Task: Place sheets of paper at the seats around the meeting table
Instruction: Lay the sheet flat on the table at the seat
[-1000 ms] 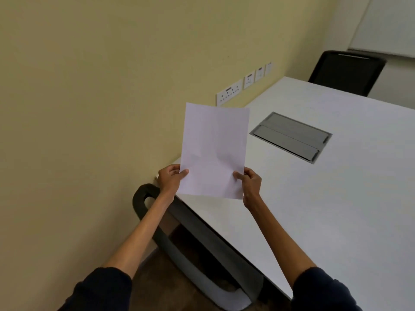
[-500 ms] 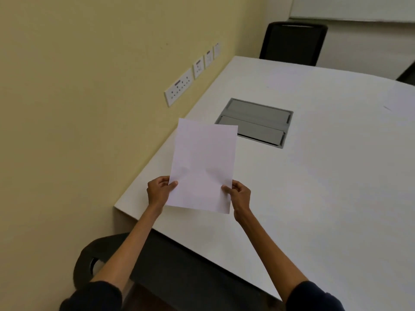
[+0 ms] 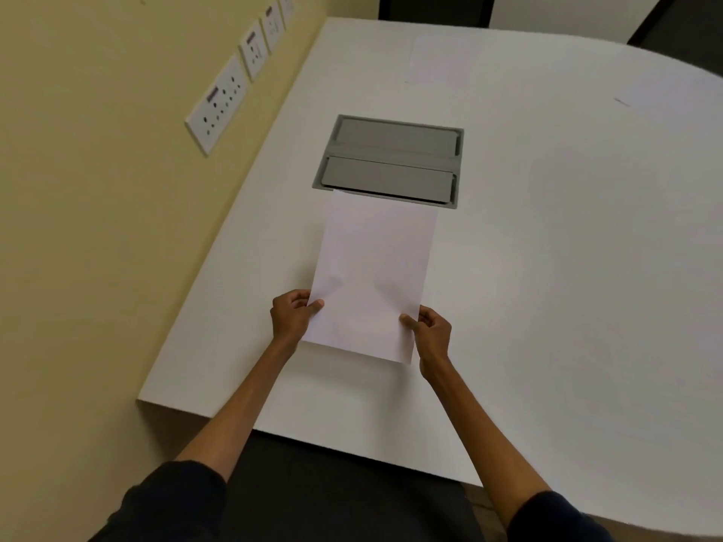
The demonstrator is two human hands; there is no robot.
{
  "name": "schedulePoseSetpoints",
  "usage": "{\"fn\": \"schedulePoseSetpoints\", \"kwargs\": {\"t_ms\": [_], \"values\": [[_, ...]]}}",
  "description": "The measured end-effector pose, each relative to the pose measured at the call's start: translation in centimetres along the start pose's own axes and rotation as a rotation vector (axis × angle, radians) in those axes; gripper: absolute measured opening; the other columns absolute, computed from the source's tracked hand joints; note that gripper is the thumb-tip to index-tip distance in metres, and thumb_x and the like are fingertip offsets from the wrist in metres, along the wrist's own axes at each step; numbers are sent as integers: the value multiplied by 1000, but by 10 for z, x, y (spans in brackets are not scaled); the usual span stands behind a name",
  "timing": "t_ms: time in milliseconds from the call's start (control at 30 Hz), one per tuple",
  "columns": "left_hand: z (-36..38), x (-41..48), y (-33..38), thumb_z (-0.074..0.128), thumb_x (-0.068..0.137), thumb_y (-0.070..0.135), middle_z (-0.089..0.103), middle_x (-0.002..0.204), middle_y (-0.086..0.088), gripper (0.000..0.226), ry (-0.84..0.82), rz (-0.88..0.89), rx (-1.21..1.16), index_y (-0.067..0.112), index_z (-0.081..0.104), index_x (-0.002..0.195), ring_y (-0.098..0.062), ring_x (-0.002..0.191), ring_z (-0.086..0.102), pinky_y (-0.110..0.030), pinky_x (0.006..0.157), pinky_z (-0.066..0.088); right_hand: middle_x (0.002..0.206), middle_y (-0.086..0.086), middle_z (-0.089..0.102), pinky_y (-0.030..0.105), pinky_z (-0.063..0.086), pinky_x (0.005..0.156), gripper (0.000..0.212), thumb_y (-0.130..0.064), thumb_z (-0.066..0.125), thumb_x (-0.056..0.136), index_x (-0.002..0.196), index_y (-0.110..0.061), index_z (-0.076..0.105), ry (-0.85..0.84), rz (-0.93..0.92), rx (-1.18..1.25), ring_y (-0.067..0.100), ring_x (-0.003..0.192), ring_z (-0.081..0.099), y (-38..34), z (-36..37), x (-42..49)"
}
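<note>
— Over the near end of the wide white surface [image 3: 547,267], the left hand [image 3: 291,316] and the right hand [image 3: 430,332] have hold of what, exactly?

— One plain white rectangular sheet of paper [image 3: 371,275], held portrait way on. The left hand pinches its left edge low down, thumb on top and fingers curled beneath. The right hand pinches the right edge the same way, a little nearer the bottom corner.

— Is the sheet lying flat?

— Not quite. A shadow shows under its near edge, so that end is lifted off the surface. Its far edge reaches the near rim of the grey rectangular cable hatch [image 3: 391,162]; whether it touches there I cannot tell.

— And the hatch?

— Set into the surface, with two long flaps one behind the other.

— Anything else lying there?

— Two more pale sheets, both faint: one [image 3: 442,58] beyond the hatch near the far edge, another [image 3: 673,91] well off to the right.

— And round about?

— A dark chair [image 3: 332,490] sits at the near edge, between the forearms, which run back into dark sleeves [image 3: 172,498]. Along the left stands a yellow wall [image 3: 98,228] carrying a row of white socket plates [image 3: 217,105]. Two black chair backs [image 3: 434,3] show at the far side.
</note>
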State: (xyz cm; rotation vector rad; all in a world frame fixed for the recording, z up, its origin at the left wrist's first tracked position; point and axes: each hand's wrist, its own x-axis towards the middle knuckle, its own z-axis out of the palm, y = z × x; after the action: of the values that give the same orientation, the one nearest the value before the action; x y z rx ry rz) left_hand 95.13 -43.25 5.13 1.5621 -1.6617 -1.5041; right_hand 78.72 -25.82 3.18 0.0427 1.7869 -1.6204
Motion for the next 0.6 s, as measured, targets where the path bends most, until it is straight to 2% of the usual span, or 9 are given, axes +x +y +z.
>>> {"fn": "schedulePoseSetpoints", "kwargs": {"t_ms": [300, 600], "values": [[60, 23, -24, 78, 76, 8, 72, 86, -7, 18, -113, -62, 76, 9, 71, 92, -19, 76, 70, -26, 70, 56, 93, 5, 74, 35, 58, 78, 24, -5, 70, 78, 101, -11, 72, 182, 52, -113, 23, 83, 70, 28, -35, 35], [81, 23, -46, 79, 76, 6, 71, 88, -12, 24, -104, -87, 159, 1, 71, 98, -23, 77, 67, -28, 72, 54, 90, 2, 72, 33, 57, 80, 20, -5, 71, 79, 97, -12, 70, 225, 43, -244, 20, 82, 68, 51, -46, 39]]}}
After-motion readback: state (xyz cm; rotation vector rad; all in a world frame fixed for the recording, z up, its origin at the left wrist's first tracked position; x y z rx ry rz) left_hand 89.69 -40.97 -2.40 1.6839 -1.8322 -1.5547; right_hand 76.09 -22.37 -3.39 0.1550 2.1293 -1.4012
